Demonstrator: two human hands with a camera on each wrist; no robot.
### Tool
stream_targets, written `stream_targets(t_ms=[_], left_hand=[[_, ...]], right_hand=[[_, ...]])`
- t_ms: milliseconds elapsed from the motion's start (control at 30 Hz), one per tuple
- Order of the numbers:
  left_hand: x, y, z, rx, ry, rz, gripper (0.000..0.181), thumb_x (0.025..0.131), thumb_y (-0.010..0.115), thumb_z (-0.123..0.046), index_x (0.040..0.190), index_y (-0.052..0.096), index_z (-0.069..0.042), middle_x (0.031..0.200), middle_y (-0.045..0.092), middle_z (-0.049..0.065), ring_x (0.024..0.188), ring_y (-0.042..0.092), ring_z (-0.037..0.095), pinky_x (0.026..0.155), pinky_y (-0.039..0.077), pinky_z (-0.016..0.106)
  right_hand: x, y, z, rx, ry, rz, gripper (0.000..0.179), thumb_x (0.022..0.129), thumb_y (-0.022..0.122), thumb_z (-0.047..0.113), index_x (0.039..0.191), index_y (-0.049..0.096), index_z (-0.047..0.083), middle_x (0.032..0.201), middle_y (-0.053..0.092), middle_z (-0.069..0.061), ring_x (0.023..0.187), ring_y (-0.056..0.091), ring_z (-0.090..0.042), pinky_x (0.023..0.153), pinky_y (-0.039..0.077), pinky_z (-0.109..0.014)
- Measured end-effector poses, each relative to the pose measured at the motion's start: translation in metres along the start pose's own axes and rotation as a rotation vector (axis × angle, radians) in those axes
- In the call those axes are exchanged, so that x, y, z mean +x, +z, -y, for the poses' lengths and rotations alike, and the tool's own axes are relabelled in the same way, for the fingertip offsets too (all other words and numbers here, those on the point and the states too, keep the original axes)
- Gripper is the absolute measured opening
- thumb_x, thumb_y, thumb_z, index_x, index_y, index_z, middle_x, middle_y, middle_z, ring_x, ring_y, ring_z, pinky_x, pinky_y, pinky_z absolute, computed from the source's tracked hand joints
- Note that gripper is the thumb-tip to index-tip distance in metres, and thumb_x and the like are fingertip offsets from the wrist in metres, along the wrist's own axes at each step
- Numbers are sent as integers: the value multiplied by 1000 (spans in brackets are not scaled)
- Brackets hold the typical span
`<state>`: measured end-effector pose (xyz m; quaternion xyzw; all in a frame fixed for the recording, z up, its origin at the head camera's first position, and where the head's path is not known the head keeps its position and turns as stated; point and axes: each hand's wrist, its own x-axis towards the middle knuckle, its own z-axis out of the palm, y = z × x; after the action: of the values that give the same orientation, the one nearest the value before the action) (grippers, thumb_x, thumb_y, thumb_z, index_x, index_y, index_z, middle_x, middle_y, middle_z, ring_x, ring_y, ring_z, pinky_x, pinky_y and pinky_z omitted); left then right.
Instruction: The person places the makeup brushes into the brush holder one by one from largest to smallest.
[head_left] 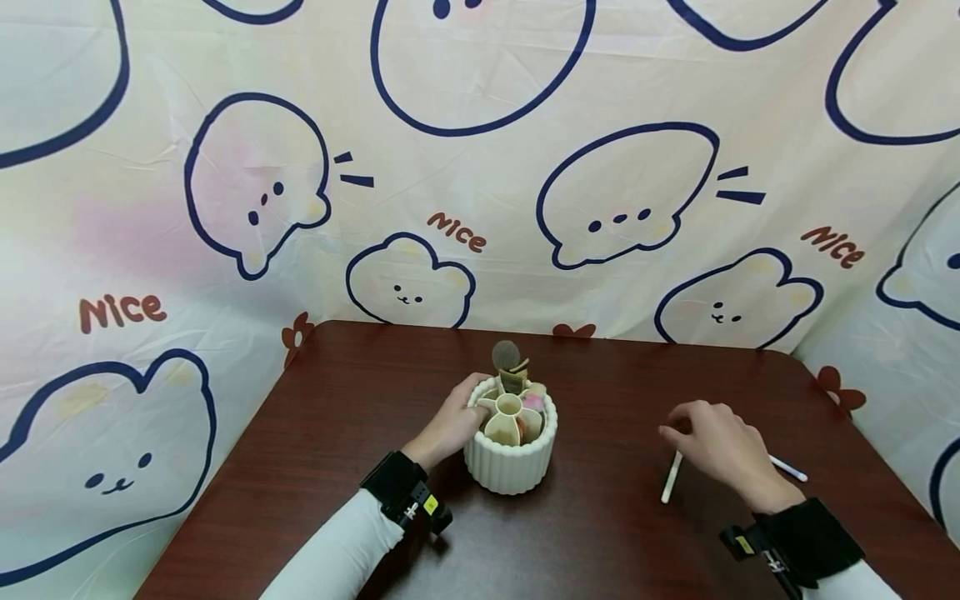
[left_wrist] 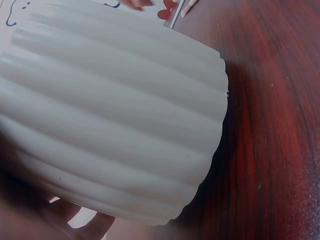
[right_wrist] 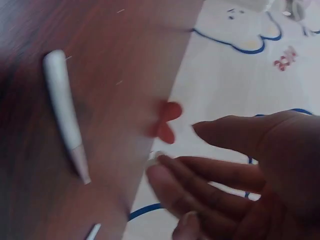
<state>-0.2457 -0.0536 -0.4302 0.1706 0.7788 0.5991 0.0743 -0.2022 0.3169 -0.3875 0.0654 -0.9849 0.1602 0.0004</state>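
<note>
A white ribbed round holder [head_left: 510, 467] with petal-shaped compartments stands on the brown table. My left hand [head_left: 453, 421] grips its left rim; in the left wrist view the ribbed wall [left_wrist: 125, 110] fills most of the picture, with part of my fingers [left_wrist: 95, 227] below it. A grey round-topped item [head_left: 506, 356] and a pink one [head_left: 533, 402] show in the holder. My right hand [head_left: 716, 442] hovers at the right, fingers bent, thumb apart, holding nothing. One white pen-like stick [right_wrist: 64, 100] with a pinkish tapered end lies beside it. A second stick [head_left: 789, 468] is partly hidden by the hand.
The brown table [head_left: 600, 533] reaches back to a cream cloth backdrop [head_left: 510, 183] printed with navy bear outlines. That cloth also hangs along both sides. Each wrist wears a black strap [head_left: 393, 481] with a small camera.
</note>
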Motion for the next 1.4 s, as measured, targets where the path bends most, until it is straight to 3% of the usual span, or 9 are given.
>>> stream_targets(t_ms=[167,267,400,833,1033,1400], left_hand=[[1,1,-1,2,-15,3,47,92,44,2,138,52,-4,138,58,13,128,53,27,108,40,49],[1,1,-1,-3,-26,6,47,93,44,2,138,52,-5,139,57,13,129,52,27,110,39,50],[2,2,-3,-3,-29,6,47,93,44,1,138,52,-6,140,57,12,130,52,27,110,40,50],[2,2,-2,4,-24,6,47,93,44,1,138,52,-5,140,57,13,130,52,27,110,39,50],[0,2,-2,8,-11,3,47,93,45,2,139,52,-4,140,56,14,130,52,28,109,40,50],[0,1,-1,10,-11,-1,45,93,44,2,137,53,-5,137,57,13,126,54,27,107,41,48]], right_hand=[[1,7,-18,-11,146,151,29,94,72,33,92,69,4,82,65,-5,69,57,-20,55,43,-39],[1,14,-23,-14,186,189,27,92,73,29,85,62,5,77,58,-5,68,53,-21,56,41,-37],[-1,22,-25,-20,175,201,22,90,73,18,76,58,9,70,53,-5,62,50,-20,55,36,-35],[-3,29,-19,8,103,196,12,87,71,7,79,62,9,70,54,-3,62,50,-18,54,37,-35],[-5,20,7,79,25,96,3,89,72,7,91,70,4,78,64,-3,64,55,-16,56,43,-35],[-18,-9,85,146,-211,-175,9,87,75,8,86,70,15,73,66,9,64,58,-6,55,46,-25]])
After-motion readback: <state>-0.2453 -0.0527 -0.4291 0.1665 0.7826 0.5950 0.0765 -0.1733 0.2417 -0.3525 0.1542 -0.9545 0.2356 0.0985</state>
